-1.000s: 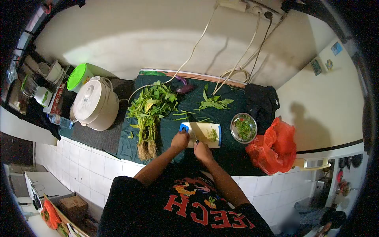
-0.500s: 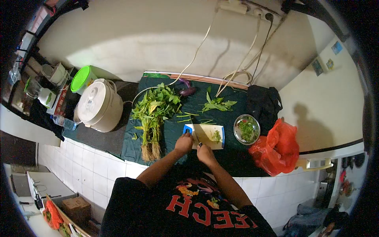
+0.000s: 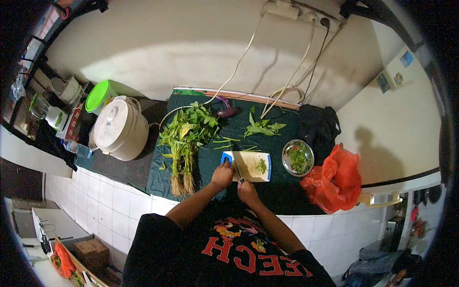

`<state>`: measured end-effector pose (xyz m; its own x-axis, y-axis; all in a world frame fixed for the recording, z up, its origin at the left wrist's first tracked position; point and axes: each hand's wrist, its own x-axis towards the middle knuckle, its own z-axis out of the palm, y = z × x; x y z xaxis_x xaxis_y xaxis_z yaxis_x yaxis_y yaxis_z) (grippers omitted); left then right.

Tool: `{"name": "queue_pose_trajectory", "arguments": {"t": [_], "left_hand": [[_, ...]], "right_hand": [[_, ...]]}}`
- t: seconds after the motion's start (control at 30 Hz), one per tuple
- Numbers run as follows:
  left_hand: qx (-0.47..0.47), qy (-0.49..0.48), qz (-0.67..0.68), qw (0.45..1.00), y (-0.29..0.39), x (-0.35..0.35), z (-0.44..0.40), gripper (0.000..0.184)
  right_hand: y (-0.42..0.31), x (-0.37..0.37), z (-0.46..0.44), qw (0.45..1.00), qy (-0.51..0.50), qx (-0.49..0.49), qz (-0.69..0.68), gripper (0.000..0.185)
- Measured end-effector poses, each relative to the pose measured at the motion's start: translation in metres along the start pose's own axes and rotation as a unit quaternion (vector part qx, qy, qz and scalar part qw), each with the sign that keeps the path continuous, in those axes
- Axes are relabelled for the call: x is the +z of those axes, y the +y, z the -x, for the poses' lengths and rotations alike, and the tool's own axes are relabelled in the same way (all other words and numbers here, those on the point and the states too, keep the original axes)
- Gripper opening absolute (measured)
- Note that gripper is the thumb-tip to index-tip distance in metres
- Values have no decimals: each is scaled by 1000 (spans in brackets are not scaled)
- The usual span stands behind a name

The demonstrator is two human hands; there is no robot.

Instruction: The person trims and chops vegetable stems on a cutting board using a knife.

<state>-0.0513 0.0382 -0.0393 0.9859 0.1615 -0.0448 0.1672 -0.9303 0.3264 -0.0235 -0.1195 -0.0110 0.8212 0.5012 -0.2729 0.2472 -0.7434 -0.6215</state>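
A white cutting board (image 3: 253, 174) with blue ends lies on the dark green cloth in front of me. My right hand (image 3: 247, 192) is closed around the black handle of a knife (image 3: 237, 169). The knife's blade points away from me across the board's left part. At the board's left blue end my left hand (image 3: 223, 175) is closed, fingers curled; whatever it grips is hidden. Chopped greens (image 3: 260, 166) form a small pile on the board's right side. Just beyond the board lie several cut green stems (image 3: 227, 140).
Rooted leafy greens (image 3: 189, 138) lie left, with a purple eggplant (image 3: 227, 112) behind. Loose leaves (image 3: 263, 127) rest beyond the board. Rightward are a metal bowl (image 3: 285, 163) holding chopped greens, a red plastic bag (image 3: 334, 184) and a black bag (image 3: 318, 126). A rice cooker (image 3: 126, 131) stands far left.
My right hand has drawn back slightly toward my body, bringing the knife with it. My left hand stays almost in place at the board's left end.
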Motion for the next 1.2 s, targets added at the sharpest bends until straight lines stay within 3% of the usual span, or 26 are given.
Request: {"name": "queue_pose_trajectory", "arguments": {"t": [0.13, 0.2, 0.43, 0.5, 0.53, 0.6, 0.73, 0.83, 0.9, 1.03, 1.1, 1.2], "left_hand": [[2, -4, 9, 1000, 1, -6, 1, 17], [7, 1, 11, 1000, 0, -5, 1, 18], [14, -3, 23, 1000, -1, -4, 3, 19], [8, 20, 21, 1000, 1, -6, 3, 18], [8, 19, 21, 1000, 0, -4, 3, 18], [25, 34, 21, 999, -3, -3, 4, 19], [41, 61, 43, 996, -5, -3, 8, 19], [24, 44, 48, 998, -3, -3, 5, 20], [21, 49, 54, 997, -1, -6, 5, 22], [17, 34, 65, 997, -8, -5, 6, 22], [85, 116, 58, 988, -14, 0, 9, 21], [145, 102, 4, 984, -22, 1, 13, 20]], "right_hand": [[0, -1, -8, 996, 13, -65, 63, 38], [-9, -8, -20, 998, -57, 2, 27, 38], [2, 0, 6, 998, -43, 45, -24, 39], [24, 18, 0, 987, 58, -138, 59, 40], [7, 4, -1, 987, 58, -138, 59, 40], [-23, -21, -10, 997, -74, 36, 6, 42], [-16, -9, -8, 996, -79, 14, 29, 42], [-5, 2, 0, 997, -53, 48, 4, 41], [-4, 4, -1, 996, 26, -74, 46, 41], [-20, -4, -19, 1000, -25, 7, 14, 41], [-19, -6, -21, 997, -65, 1, 42, 40], [-9, -1, -12, 998, -39, -25, 42, 40]]}}
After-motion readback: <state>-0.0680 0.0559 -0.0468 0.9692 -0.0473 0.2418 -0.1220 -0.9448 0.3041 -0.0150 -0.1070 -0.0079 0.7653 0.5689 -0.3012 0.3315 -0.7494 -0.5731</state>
